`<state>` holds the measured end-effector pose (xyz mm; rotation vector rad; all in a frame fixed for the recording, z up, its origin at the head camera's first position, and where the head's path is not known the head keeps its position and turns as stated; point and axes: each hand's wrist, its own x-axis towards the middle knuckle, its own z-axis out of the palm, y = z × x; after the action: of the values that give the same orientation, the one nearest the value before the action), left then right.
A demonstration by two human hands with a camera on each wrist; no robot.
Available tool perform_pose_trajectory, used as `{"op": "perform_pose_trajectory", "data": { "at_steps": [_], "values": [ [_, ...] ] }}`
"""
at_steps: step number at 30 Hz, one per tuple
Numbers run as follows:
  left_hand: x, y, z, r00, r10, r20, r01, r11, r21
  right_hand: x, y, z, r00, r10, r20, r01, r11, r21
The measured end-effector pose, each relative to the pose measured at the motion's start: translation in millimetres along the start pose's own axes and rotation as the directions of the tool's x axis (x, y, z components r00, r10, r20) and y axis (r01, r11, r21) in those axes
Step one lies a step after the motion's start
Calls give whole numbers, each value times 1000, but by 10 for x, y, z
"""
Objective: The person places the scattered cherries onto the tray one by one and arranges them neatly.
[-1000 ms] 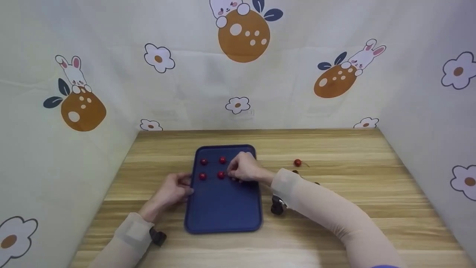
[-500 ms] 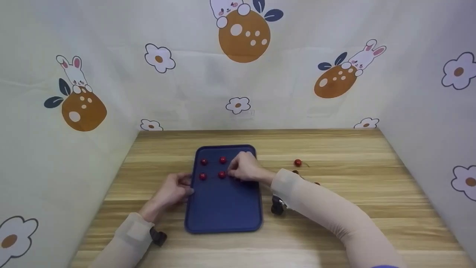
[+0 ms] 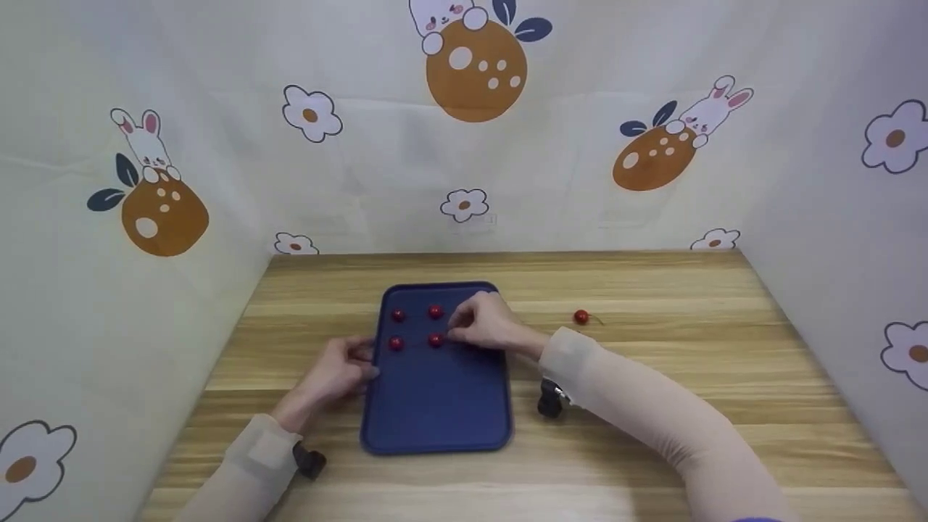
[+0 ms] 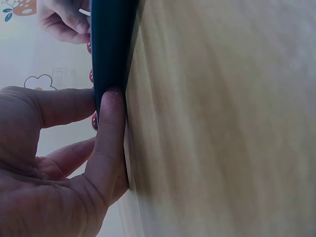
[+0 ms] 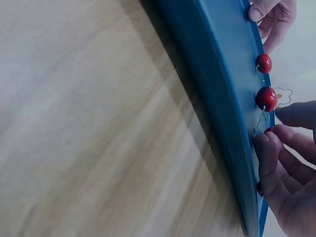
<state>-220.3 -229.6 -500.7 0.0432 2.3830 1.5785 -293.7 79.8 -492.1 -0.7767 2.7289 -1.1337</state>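
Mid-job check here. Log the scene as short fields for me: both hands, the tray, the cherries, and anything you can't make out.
Surface: wood-grain table
Tray: blue tray, lying flat
Cherries on tray: four red cherries plainly visible in the head view, two by two
Cherry off tray: one stray cherry, right of the tray
Left hand: left hand holds the tray's left edge
Right hand: right hand over the tray, fingertips beside the nearer right cherry
Unclear: whether the right hand pinches anything

Cherries [image 3: 435,311] glossy, smooth — tray [image 3: 435,409] smooth plastic-looking — tabletop [image 3: 645,286] wood-grained.
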Motion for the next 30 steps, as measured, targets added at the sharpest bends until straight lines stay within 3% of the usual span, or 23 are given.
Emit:
{"op": "perform_pose_trajectory", "data": {
  "at_steps": [10,17,25,30],
  "values": [
    [5,7,-4,1000,15,2,-15,1000,10,-188,63,-138,1000,-23,12,20,984,177],
    [8,7,6,1000,-23,-6,23,1000,5,-376,138,-276,998,4,57,-20,956,293],
    [23,-12,18,1000,0,-8,0,1000,26,-618,143,-586,995,-10,97,-19,957,290],
    [22,-3,17,1000,8,-6,-8,1000,15,-768,223,-751,993,-70,99,45,970,239]
  ]
}}
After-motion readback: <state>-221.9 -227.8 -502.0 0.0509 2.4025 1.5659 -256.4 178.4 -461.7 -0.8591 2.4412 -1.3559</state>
